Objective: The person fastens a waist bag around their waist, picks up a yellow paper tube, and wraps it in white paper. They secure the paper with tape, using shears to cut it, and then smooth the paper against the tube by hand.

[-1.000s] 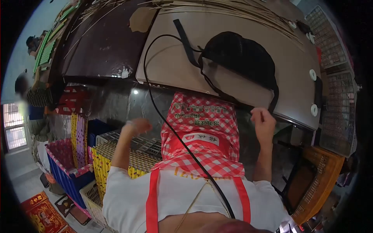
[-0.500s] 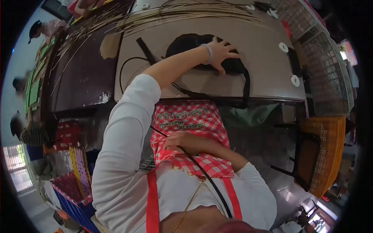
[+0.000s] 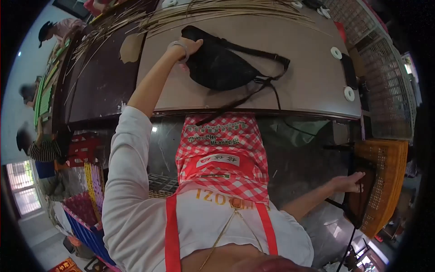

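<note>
A black waist bag (image 3: 219, 68) lies on the light-topped table in front of me, its strap (image 3: 260, 52) looped along the far side and a buckle at its right end. My left hand (image 3: 188, 47) is closed around the bag's upper left end. A loose strap end trails over the near table edge towards my checked apron (image 3: 222, 140). Out to the right, away from the table, my right hand (image 3: 349, 182) is closed beside a chair. A thin black cord (image 3: 361, 192) hangs from its fingers; part of the cord's run is hidden.
Long thin strips (image 3: 217, 16) lie across the table's far side. White rolls (image 3: 349, 94) sit at its right end, near wire racks (image 3: 385, 86). An orange woven chair (image 3: 380, 186) stands right. Several people work at the far left.
My left hand has moved left and now grips the bag's end; the bag has turned and spread out. My right hand has swung from my lap far out right, with the cord.
</note>
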Demonstrator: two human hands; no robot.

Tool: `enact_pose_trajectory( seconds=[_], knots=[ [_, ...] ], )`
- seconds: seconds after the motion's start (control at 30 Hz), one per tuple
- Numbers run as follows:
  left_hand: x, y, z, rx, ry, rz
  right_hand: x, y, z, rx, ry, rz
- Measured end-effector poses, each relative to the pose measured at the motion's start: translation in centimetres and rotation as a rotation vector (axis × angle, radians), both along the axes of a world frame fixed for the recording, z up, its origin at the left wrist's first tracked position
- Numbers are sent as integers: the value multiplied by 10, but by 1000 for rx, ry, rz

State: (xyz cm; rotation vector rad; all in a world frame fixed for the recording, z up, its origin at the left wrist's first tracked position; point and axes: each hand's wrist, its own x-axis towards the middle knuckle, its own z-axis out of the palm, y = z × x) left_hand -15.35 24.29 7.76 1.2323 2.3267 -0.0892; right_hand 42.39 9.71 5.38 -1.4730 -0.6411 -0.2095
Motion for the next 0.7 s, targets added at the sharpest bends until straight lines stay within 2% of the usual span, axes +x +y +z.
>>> enact_pose_trajectory(
  seconds=[0.03, 0.07, 0.1, 0.13, 0.17, 0.2, 0.27, 0.3, 0.33, 0.4, 0.43, 0.47, 0.5, 0.53, 0.57, 0.63, 0.7],
  knots=[
    [-5, -12, 4, -1, -2, 27, -3, 10, -19, 35, -94, 64],
    [3, -29, 26, -35, 94, -48, -8, 22, -29, 75, -189, 129],
    [7, -44, 40, -69, 187, -123, -35, 37, -21, 19, -30, 74],
    [6, -54, 43, -67, 177, -96, -74, 45, -8, 187, 237, 192],
    [4, -65, 44, 54, 266, -191, -106, 48, 2, 346, 508, 312],
    [0, -74, 43, 174, 358, -285, -119, 46, -5, 224, 582, 399],
    [-19, -85, 30, 581, 229, -800, -124, 35, -51, -11, 820, 620],
    [-21, -87, 18, 589, 410, -888, -122, 29, -71, -119, 986, 761],
    [-19, -83, 2, 592, 598, -971, -145, 23, -64, -114, 987, 787],
    [-18, -70, -20, 646, 371, -1009, -206, -13, -40, -313, 439, 967],
    [-13, -65, -15, 503, 297, -1004, -220, -15, -36, -283, 113, 1096],
    [-11, -65, -7, 511, 294, -1008, -233, -10, -33, -252, -220, 1196],
    [-6, -67, 1, 403, 263, -968, -246, 4, -18, -208, -604, 1065],
    [3, -69, 2, 294, 226, -930, -254, 24, -10, -209, -608, 1132],
    [9, -73, -6, 299, 208, -947, -256, 47, -5, -211, -610, 1197],
    [9, -84, -19, 476, 276, -930, -257, 104, 2, -225, -807, 1142],
    [12, -91, -17, 505, 282, -931, -273, 167, -2, -289, -735, 1090]
  ],
)
